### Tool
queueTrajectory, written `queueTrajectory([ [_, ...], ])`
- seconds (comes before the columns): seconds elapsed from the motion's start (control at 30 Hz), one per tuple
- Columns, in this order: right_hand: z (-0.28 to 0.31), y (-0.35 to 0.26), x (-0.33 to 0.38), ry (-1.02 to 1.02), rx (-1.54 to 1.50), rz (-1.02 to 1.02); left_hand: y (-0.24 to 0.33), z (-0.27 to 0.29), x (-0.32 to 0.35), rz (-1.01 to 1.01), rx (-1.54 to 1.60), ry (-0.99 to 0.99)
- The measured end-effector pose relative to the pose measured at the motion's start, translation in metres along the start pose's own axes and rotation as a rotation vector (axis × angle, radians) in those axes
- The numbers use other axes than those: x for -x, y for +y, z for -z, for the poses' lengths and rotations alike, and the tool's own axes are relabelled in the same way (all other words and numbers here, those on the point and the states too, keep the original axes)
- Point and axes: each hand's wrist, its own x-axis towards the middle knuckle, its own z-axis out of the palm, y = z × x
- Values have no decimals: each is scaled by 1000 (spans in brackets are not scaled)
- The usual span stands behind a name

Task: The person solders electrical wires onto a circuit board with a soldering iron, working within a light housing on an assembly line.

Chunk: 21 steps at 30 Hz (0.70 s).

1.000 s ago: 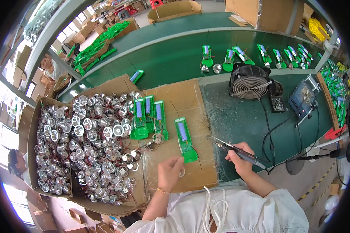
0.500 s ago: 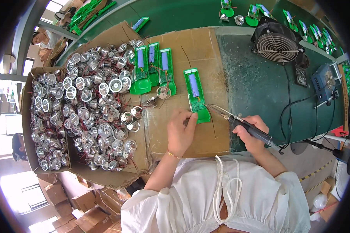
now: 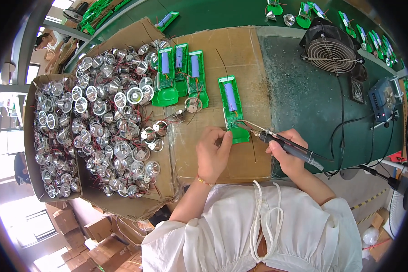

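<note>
A green plastic lamp housing lies on the cardboard before me. In it are a purple-blue cylindrical battery and, below that, a small green circuit board. My left hand is closed, its thumb and forefinger at the housing's lower left edge; the exact grip is partly hidden. Gripped in my right hand is a soldering iron with a thin metal feed tube along it. The iron's tip is at the circuit board. Dark wires stick out above and below the housing.
Left stands a cardboard box full of silver reflector cups with red wires. Several green housings with batteries lie beside it. A black fan and a blue soldering station, trailing cables, occupy the green bench at right.
The whole view has shifted slightly. Both hands keep nearly the same places by the housing, and the iron has tilted a little, its tip still at the circuit board.
</note>
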Motion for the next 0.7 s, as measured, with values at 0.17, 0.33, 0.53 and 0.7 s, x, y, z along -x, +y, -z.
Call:
queueTrajectory([
  [0.17,-2,1,-2,15,8,-49,5,1,-1,31,10,-11],
  [0.33,0,-2,-3,-25,47,-81,4,1,-1,26,34,-13],
  [0.53,-2,-10,0,124,-103,-103,3,1,-2,48,45,-14],
  [0.7,6,-10,3,116,-72,-70,2,0,-2,38,28,0],
])
